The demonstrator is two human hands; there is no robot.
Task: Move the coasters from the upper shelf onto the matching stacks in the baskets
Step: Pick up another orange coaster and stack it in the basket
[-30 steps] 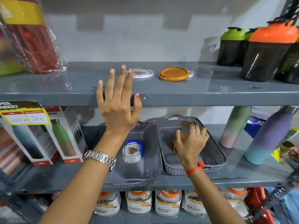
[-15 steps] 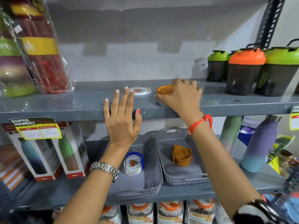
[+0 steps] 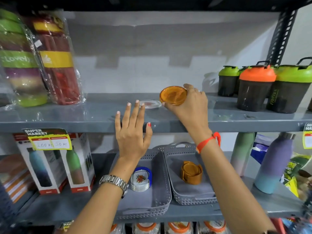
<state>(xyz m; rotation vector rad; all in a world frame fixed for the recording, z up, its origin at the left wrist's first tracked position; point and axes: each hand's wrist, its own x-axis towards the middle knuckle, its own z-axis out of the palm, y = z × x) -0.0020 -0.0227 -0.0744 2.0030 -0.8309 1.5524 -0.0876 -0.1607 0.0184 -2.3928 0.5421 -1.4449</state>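
My right hand (image 3: 189, 103) grips an orange coaster (image 3: 173, 95), tilted up just above the upper shelf (image 3: 219, 119). A white floral coaster (image 3: 151, 104) lies flat on that shelf, right beside my left fingertips. My left hand (image 3: 131, 130) is spread open against the shelf's front edge and holds nothing. On the lower shelf stand two grey baskets. The left basket (image 3: 160, 196) holds a stack of white floral coasters in a blue holder (image 3: 141, 179). The right basket (image 3: 190, 198) holds an orange coaster stack (image 3: 191, 172).
Shaker bottles with green and orange lids (image 3: 256, 86) crowd the upper shelf's right end. Wrapped bottles (image 3: 55, 65) stand at its left. Boxed bottles (image 3: 50, 164) sit left of the baskets, pastel bottles (image 3: 271, 162) to the right. Jars line the shelf below.
My right hand came up from the right basket to the upper shelf, closed on the orange coaster and lifted it off the shelf. My left hand stayed at the shelf edge.
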